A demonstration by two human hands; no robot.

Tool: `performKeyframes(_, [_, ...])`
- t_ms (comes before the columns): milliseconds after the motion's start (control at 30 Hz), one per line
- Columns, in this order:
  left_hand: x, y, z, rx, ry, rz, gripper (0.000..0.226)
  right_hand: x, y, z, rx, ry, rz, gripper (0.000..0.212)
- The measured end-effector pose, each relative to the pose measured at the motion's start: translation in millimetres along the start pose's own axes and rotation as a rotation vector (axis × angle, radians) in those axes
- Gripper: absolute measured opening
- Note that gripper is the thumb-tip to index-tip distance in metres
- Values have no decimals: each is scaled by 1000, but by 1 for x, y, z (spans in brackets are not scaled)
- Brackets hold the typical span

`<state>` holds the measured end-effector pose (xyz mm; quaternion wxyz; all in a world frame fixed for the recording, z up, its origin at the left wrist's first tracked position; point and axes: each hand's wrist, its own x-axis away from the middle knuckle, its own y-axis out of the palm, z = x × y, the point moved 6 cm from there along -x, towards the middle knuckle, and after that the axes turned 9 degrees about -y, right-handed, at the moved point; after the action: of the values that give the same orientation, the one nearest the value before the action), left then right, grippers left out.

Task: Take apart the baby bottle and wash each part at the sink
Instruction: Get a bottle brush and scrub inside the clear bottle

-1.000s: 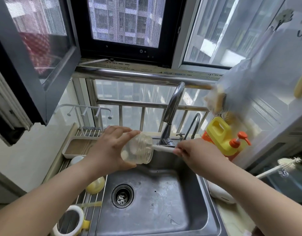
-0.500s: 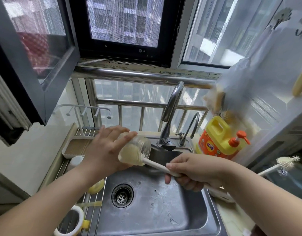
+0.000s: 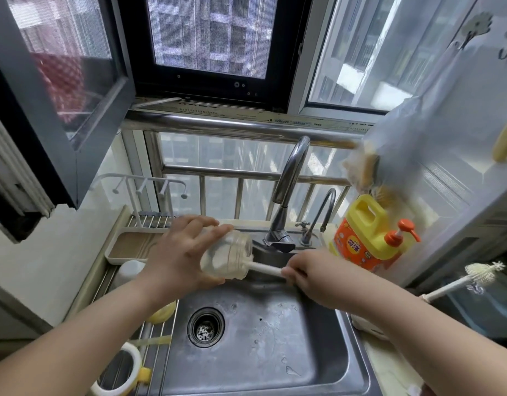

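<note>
With the bottle body point(image 3: 226, 260) held on its side at frame centre over the sink point(image 3: 263, 338), left hand point(image 3: 181, 258) fingers wrapped round it and right hand point(image 3: 309, 277) fingers clamped on the brush handle point(image 3: 265, 269), the wet bottle could be levered loose by a hard stroke and dropped.

Daylight pours in through the windows point(image 3: 358, 50) above and behind the sink point(image 3: 261, 338), so the scene is bright and evenly lit, with a cool, slightly washed tone. The glass panes at upper right are overexposed and pale. Soft reflections lie on the curved faucet point(image 3: 289, 172) and the steel rail point(image 3: 232, 125); the sink basin shows a dull sheen with only faint shadows under the forearms. The wide lens bends the window frames and bows straight lines near the edges. The plastic bag point(image 3: 395, 144) hanging at right is smeared and out of focus, and the corners look soft.
</note>
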<state>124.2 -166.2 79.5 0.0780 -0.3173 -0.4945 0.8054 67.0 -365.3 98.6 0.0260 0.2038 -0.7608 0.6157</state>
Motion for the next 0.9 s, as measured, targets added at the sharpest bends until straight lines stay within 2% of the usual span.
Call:
performKeyframes(100, [4,3,2,-24,-3,74,93,6,9,-5,-456,27,-148,35])
performKeyframes(200, [3,-1,3,-7,-72,135,88,5,10,-13,-964,74,-172,37])
performKeyframes(267, [5,5,8,-36,-48,72,83,2,13,-15,-1066,77,-179,37])
performKeyframes(333, [8,11,9,4,-31,-32,71,1,15,-13,-1060,92,-191,37])
performKeyframes(400, [7,10,6,63,-50,-120,60,3,17,-7,-1003,117,-197,37])
performKeyframes(433, [5,7,5,53,-58,-146,62,4,17,-5,-961,121,-205,37])
performKeyframes(567, [-16,-1,3,-22,-108,-383,96,7,17,-2,-857,84,-244,35])
performKeyframes(700, [-25,-3,13,-41,-20,-466,99,9,10,-5,-713,69,-245,35])
performKeyframes(800, [-19,9,18,16,-14,-529,101,7,-4,-7,-272,11,-151,29])
performKeyframes(833, [-17,12,19,61,-29,-517,100,6,-11,-9,-69,-34,-61,24])
performKeyframes(900, [-16,14,18,149,-53,-470,98,4,-27,-12,412,-155,242,13])
